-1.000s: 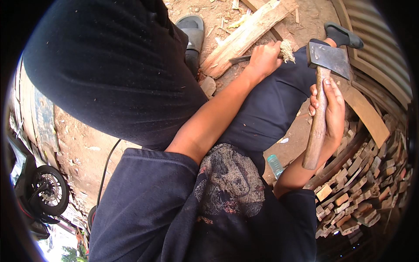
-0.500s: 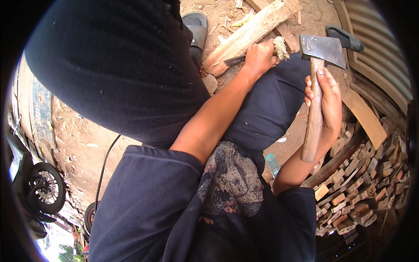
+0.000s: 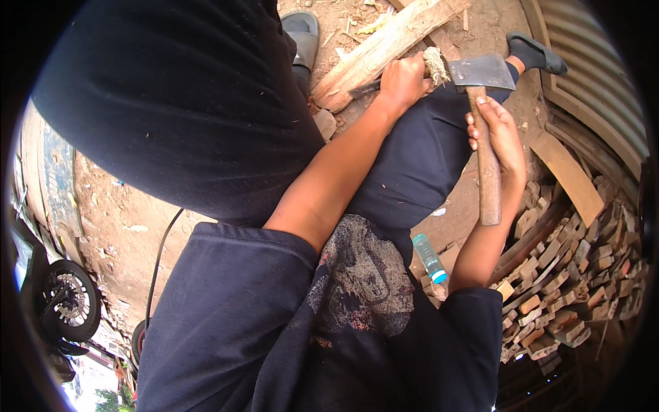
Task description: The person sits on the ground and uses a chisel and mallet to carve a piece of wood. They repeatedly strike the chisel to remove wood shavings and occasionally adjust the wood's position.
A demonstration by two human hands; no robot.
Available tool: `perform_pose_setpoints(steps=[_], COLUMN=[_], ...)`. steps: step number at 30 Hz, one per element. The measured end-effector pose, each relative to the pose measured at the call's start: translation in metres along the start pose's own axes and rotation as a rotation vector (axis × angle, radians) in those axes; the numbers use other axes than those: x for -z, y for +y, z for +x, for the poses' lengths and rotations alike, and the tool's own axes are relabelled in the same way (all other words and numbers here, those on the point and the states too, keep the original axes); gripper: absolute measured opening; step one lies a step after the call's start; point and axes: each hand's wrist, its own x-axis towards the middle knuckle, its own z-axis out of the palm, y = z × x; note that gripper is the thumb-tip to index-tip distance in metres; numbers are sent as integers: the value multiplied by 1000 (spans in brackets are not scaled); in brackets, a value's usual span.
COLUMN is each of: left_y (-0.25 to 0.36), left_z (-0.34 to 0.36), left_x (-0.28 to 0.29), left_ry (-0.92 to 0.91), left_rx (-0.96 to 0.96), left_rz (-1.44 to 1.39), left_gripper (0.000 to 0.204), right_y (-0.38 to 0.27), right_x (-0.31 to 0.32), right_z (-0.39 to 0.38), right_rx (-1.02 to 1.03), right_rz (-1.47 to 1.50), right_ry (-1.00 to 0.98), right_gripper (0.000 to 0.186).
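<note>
My left hand [image 3: 403,81] is closed around a chisel [image 3: 364,89], its dark blade pointing left against the near end of a pale wood plank [image 3: 384,51]. The chisel's handle end looks frayed and fibrous and sticks out to the right of my fist. In my right hand [image 3: 500,134] is a hatchet [image 3: 490,71], gripped by its wooden handle just below the head. The hatchet's blunt back is at the frayed handle end, touching or very nearly so; its wide blade faces right. Where the chisel tip meets the plank is hard to make out.
A stack of small wood pieces [image 3: 563,288] fills the right side beside a corrugated metal sheet [image 3: 597,62]. A clear bottle [image 3: 429,257] lies near my right forearm. My legs in dark trousers [image 3: 412,165] flank the work. A motorcycle wheel [image 3: 71,301] shows at far left.
My right hand has swung the hatchet leftward, bringing its blunt back from a gap away up to the chisel's handle end. My left hand still holds the chisel at the plank.
</note>
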Motion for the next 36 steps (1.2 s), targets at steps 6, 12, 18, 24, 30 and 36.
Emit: perform_pose_setpoints(steps=[6,12,18,24,30,36], left_y=[-2,-2,0,-7,-5,-11], left_z=[4,6,7,8,9,9], left_x=[-4,-1,-3,-7,-8,-10], left_ry=[-18,-58,-58,-41,-48,-13], left_rx=[24,54,43,47,52,41], left_rz=[3,32,17,-3,16,-11], left_gripper=[34,32,32,32,32,32], right_y=[6,-18,-2,-19,-6,-19], right_x=[-5,4,-14,2,-7,16], right_z=[15,10,29,23,30,24], right_rx=[149,40,108,81,-5,208], right_rz=[69,-38,-74,47,-28,111], right_ry=[76,-48,3,-24,-111,-4], right_gripper=[24,23,26,21,23,22])
